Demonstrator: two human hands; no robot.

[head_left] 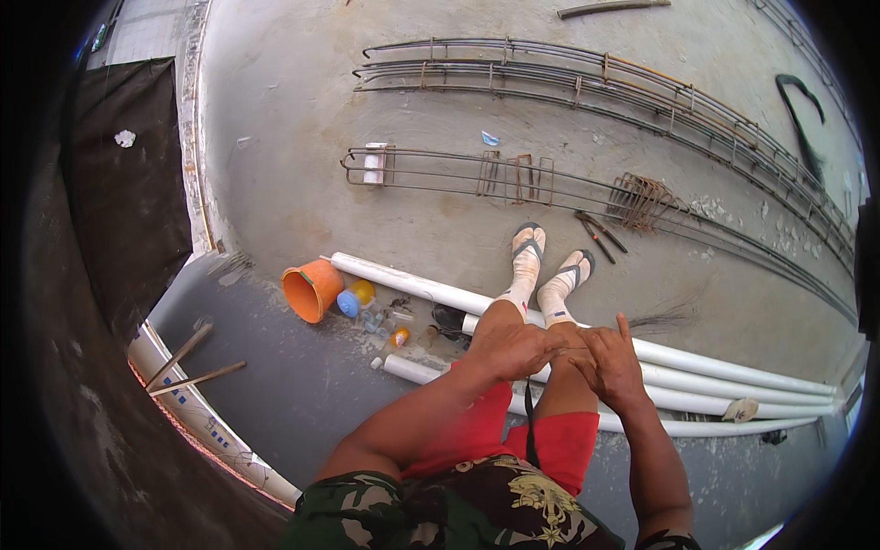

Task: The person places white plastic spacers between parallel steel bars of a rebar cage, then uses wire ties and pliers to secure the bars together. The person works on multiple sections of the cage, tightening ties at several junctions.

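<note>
I sit with red shorts and white socks in sandals [527, 246], legs stretched over white plastic pipes [706, 365]. My left hand [513, 349] rests closed on my knee. My right hand [609, 363] is beside it, fingers spread, index pointing up. A thin dark cord [529, 412] runs between the two hands down toward my lap; whether either hand pinches it is unclear.
An orange bucket [312, 290] lies tipped by the pipes, with small bottles and a blue and yellow container [356, 299] beside it. Long rebar cages [550, 78] and stirrups [642, 200] lie on the concrete slab. Pliers [598, 231] sit near my feet. Black sheeting [128, 183] hangs at left.
</note>
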